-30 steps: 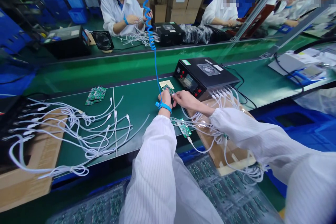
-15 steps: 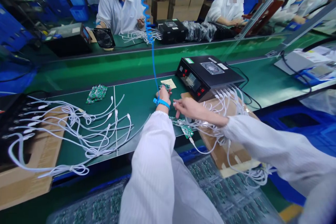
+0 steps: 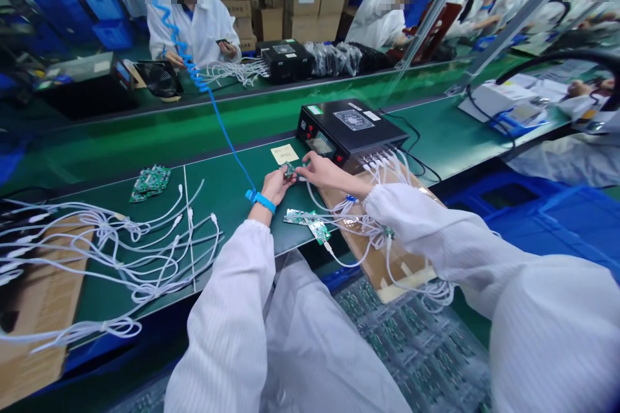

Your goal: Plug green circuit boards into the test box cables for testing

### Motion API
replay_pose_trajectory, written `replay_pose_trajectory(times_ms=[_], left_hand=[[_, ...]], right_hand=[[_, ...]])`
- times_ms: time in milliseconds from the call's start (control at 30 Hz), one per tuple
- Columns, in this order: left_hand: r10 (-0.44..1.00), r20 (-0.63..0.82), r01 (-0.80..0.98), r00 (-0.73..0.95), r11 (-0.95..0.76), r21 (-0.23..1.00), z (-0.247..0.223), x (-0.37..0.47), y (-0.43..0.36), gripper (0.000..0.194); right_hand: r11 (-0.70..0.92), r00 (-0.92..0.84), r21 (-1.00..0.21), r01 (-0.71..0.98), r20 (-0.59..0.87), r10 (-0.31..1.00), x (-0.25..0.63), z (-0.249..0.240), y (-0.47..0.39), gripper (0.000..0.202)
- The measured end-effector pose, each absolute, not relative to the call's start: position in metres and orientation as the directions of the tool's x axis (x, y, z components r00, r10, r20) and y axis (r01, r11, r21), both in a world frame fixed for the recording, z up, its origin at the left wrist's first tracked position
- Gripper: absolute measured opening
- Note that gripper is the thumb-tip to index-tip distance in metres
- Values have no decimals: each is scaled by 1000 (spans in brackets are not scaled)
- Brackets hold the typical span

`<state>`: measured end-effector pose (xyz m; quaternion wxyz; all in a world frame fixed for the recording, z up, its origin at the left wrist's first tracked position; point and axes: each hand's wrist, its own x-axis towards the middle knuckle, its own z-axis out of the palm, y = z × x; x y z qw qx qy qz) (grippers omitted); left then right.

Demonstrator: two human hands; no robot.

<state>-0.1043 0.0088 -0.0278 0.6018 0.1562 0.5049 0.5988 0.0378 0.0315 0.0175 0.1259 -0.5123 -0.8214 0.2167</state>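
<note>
In the head view my left hand (image 3: 276, 187), with a blue wrist strap (image 3: 260, 201), pinches a small green circuit board (image 3: 289, 170). My right hand (image 3: 323, 173) is closed on the end of a white cable (image 3: 311, 193), right at the board's edge; whether the plug sits in the board is too small to tell. Below my hands, other green boards (image 3: 317, 230) lie by the bench edge, one with a white cable plugged in. Behind my fingers a yellow paper note (image 3: 284, 154) lies on the green bench.
A black box with a fan grille (image 3: 353, 119) stands behind my right hand, white cables running from it over cardboard (image 3: 375, 271). Leftward are a pile of boards (image 3: 151, 182) and many loose white cables (image 3: 159, 264). A coiled blue cord (image 3: 220, 122) crosses the view. Co-workers sit opposite.
My hands have come closer together, and the board in my left hand now meets the cable end in my right. The view has swung right, so the bench appears further left.
</note>
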Motion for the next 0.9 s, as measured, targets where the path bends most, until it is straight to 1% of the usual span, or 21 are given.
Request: replay_pose_trajectory(times_ms=[67,133,167,200,233,300,333,400,500,600,700,800,833,900], left_hand=[[889,-411,-511,-201,263,818,-25,-116,-7,14],[895,-389,-457,-219,259,851,-21,-129,-24,7],[895,-375,-430,-243,247,868,-20,-135,-32,3],[892,-360,-403,-274,234,885,-19,-141,-40,3],[888,-345,-377,-304,221,900,-18,-146,-48,5],[880,-317,-330,-353,200,923,-17,-152,-60,8],[881,-298,-298,-368,192,935,-18,-153,-66,9],[898,-248,-212,-364,179,961,-21,-153,-76,11],[942,-171,-89,-290,152,984,-28,-150,-87,18],[970,-119,-35,-212,115,993,-39,-146,-94,28],[981,-62,-9,-184,61,998,-47,-138,-96,36],[994,-56,-67,-99,50,996,-51,-128,-97,54],[996,-50,-88,-67,44,995,-51,-125,-98,55],[999,-12,-104,-35,8,995,-53,-120,-98,51]], right_hand=[[489,-489,-348,800,93,867,32,25,17,44],[658,-638,-144,739,165,752,30,30,-5,42],[744,-733,-43,667,145,665,29,31,-16,39],[811,-810,37,584,92,579,29,30,-27,39],[853,-857,90,514,24,514,28,29,-36,38],[891,-887,130,435,-108,449,26,24,-46,35],[897,-883,120,425,-161,440,25,22,-48,33],[896,-863,57,440,-251,439,23,20,-45,28],[855,-835,-92,510,-293,466,27,26,-37,28],[785,-811,-216,580,-248,531,36,33,-32,28],[712,-772,-299,635,-200,604,43,35,-31,25],[685,-760,-349,639,-149,633,43,33,-31,22],[684,-761,-358,635,-138,634,42,32,-30,22],[679,-758,-367,636,-131,639,40,31,-29,20]])
